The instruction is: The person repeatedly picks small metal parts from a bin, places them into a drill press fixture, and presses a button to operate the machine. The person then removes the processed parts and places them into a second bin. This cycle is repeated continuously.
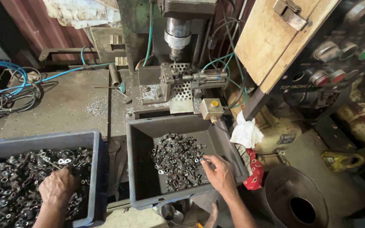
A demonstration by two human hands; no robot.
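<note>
Left hand digs in the blue bin, fingers buried among metal parts, grip unclear. Right hand pinches one small part over the gray tray, w/ drill press near, so both within reach.

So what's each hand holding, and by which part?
Cannot be told. The left hand is buried in the metal parts; the right hand fingers touch the small parts.

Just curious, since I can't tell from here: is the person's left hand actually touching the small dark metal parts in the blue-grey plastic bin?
Touching. The head view shows the left hand pressed palm-down into the small dark metal parts, its fingers partly buried among them.
</note>
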